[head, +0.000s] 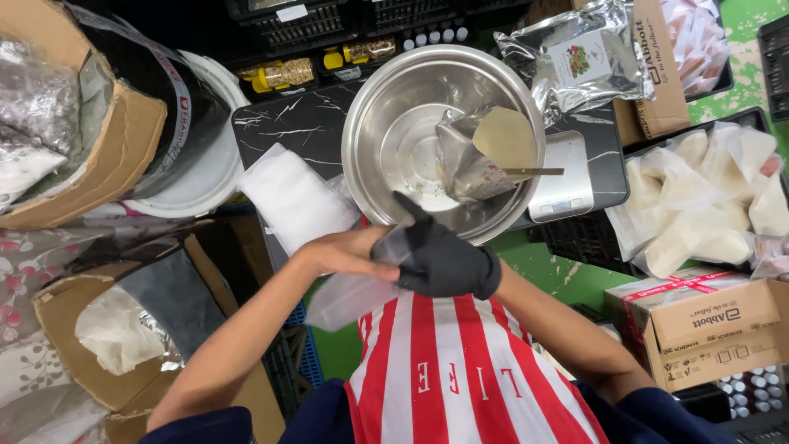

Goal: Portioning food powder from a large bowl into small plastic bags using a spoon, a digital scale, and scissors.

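From the head camera, your bare left hand (349,251) and black-gloved right hand (436,259) meet just below the steel bowl (386,107), both pinching the top of a thin clear plastic bag (345,300). The bag is limp, translucent and whitish, hanging between your forearms over the red-and-white striped apron (444,370). A crumpled foil pouch (472,160) lies inside the bowl.

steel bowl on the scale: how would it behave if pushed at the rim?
The steel bowl overhangs the small scale beneath it, so a downward push at the rim would probably tip or slide it. Its smooth polished wall looks slippery to grip. It holds only a foil pouch and a few crumbs, so it is likely light.
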